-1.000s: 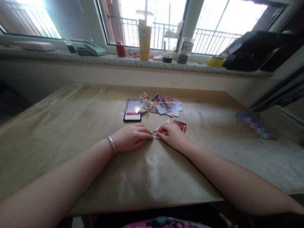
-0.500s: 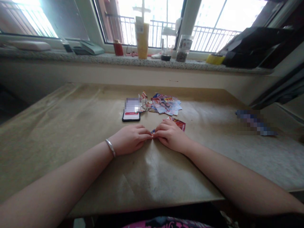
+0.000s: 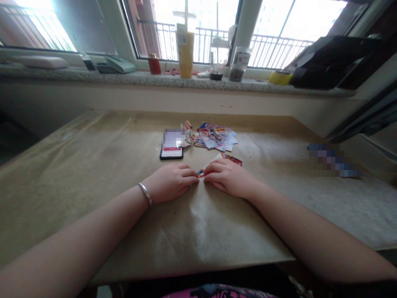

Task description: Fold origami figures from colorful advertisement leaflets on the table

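Note:
A colourful printed paper sheet (image 3: 235, 160) lies on the table in front of me, partly covered by my right hand; a white-edged part of it looks folded over. My left hand (image 3: 170, 182), with a silver bangle on its wrist, pinches the sheet's near left corner between thumb and fingers. Close beside it, my right hand (image 3: 228, 177) has its fingers drawn together on the sheet's near edge, a small gap from the left fingertips. Beyond the hands is a fanned pile of printed sheets (image 3: 218, 137), with crumpled or folded printed paper (image 3: 189, 136) at its left.
A phone (image 3: 171, 155) with a lit screen lies left of the folded paper. Far right on the table (image 3: 124, 136) is a blurred blue item (image 3: 335, 161). On the windowsill (image 3: 142, 78) stand a tall yellow drink cup (image 3: 186, 54), a red container (image 3: 154, 64) and a black bag (image 3: 325, 62).
My right hand has shifted slightly right, away from my left fingertips, and more of the sheet's white and red edge shows. My left hand has stayed in place.

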`<action>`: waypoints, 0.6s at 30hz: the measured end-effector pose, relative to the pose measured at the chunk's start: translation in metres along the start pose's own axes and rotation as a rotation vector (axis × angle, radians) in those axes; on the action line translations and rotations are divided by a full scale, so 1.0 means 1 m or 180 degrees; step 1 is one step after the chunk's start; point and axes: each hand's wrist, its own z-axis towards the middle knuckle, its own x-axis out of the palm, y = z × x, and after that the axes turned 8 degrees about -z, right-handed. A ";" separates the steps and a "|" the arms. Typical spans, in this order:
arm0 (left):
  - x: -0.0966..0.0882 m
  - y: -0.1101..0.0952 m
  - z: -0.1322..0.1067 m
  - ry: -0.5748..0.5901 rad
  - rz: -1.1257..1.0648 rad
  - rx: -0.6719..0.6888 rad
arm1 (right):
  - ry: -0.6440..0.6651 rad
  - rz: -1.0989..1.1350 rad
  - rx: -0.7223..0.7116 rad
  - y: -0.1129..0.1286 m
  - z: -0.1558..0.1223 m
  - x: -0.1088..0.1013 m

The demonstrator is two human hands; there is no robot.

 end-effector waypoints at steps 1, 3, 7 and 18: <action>0.000 0.000 0.000 -0.0003 -0.0014 0.0002 | 0.0032 0.0052 -0.0006 -0.002 -0.002 -0.001; 0.000 0.001 0.000 -0.0025 -0.0054 0.0001 | 0.0070 0.0099 -0.0006 -0.007 -0.006 -0.004; 0.001 0.002 -0.001 -0.0052 -0.0112 -0.0041 | 0.0179 0.0192 0.0045 -0.011 -0.012 -0.009; -0.006 0.013 -0.005 0.0004 0.0193 -0.0071 | -0.0138 0.0501 0.0163 -0.006 -0.003 0.011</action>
